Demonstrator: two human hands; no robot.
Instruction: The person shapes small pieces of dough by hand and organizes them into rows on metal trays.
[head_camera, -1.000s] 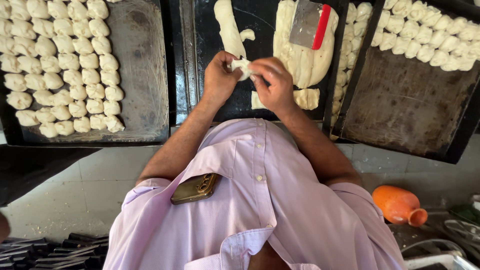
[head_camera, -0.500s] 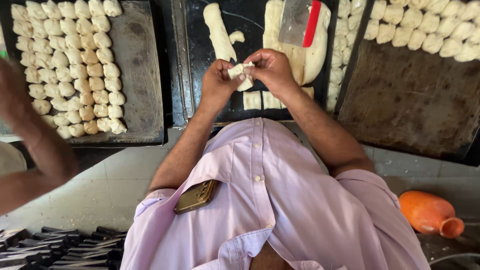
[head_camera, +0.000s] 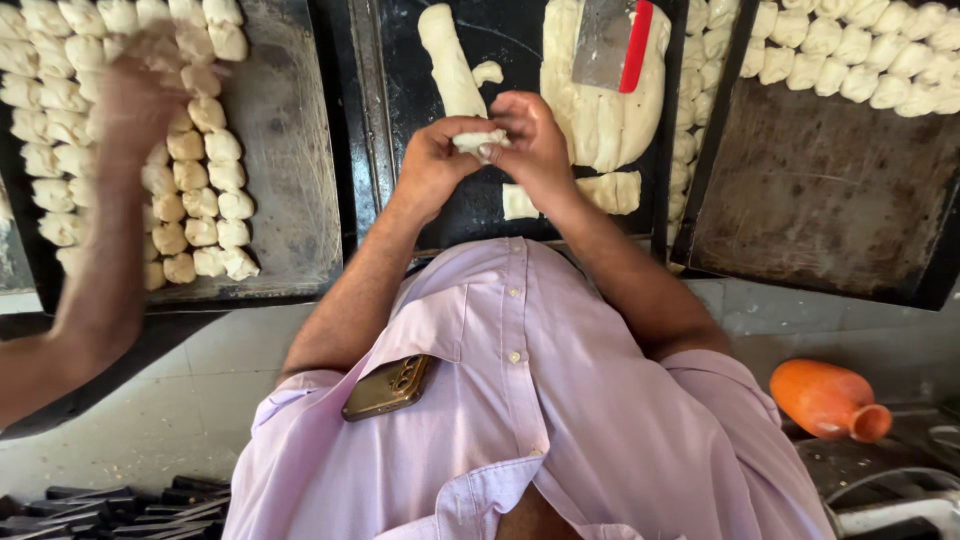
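Both my hands meet over the black middle tray (head_camera: 372, 120) and pinch one small piece of white dough (head_camera: 478, 141). My left hand (head_camera: 432, 165) cups it from the left, while my right hand (head_camera: 535, 140) presses it from the right. Just beyond them lie a long dough log (head_camera: 448, 60) and a wide dough slab (head_camera: 590, 110). A metal scraper with a red handle (head_camera: 612, 42) rests on the slab. Cut dough pieces (head_camera: 518, 201) lie right below my right hand.
Another person's arm (head_camera: 105, 230) reaches over the left tray (head_camera: 290, 200), which holds several rows of dough balls (head_camera: 195, 190). The right tray (head_camera: 820, 200) has dough balls (head_camera: 850, 50) along its far side. An orange bottle (head_camera: 825, 400) lies at lower right. A phone (head_camera: 388, 387) sits in my shirt pocket.
My hands stay together on the dough piece, turning it. The other person's arm has come in from the left and reached up over the left tray.
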